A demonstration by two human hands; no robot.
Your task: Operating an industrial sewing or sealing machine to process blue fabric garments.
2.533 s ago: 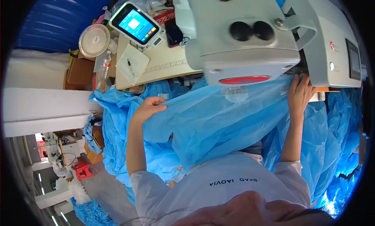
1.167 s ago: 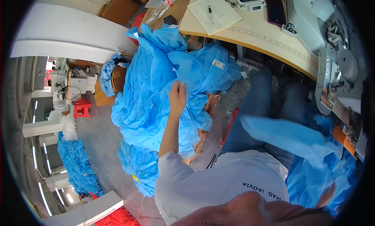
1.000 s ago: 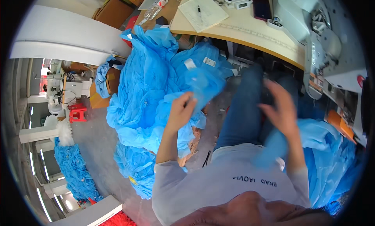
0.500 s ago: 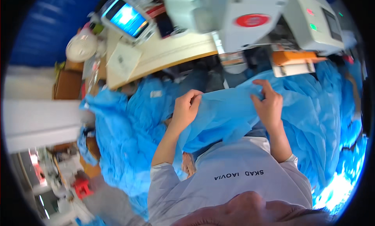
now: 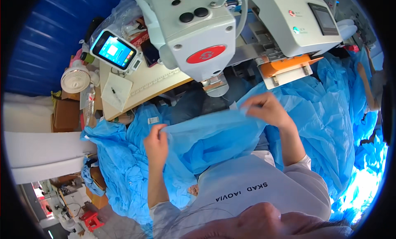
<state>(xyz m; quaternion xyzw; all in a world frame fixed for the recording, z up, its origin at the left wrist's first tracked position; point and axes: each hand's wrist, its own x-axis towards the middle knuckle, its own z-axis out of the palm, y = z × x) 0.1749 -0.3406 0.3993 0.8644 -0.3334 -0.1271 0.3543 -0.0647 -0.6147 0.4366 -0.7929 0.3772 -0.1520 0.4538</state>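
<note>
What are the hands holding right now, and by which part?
A sheer blue cloth, by its upper edge: the left hand at one end, the right hand farther along.

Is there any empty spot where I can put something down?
Yes: the pale tabletop shows bare between the notepaper and the machine head. Some grey floor shows between the red stool and the blue cloth pile. Crowded: blue fabric between left hand and right hand.

Left hand [image 5: 156, 147] raised in a pinch, right hand [image 5: 269, 111] higher, turned inward, forearms [image 5: 157, 182] well apart
</note>
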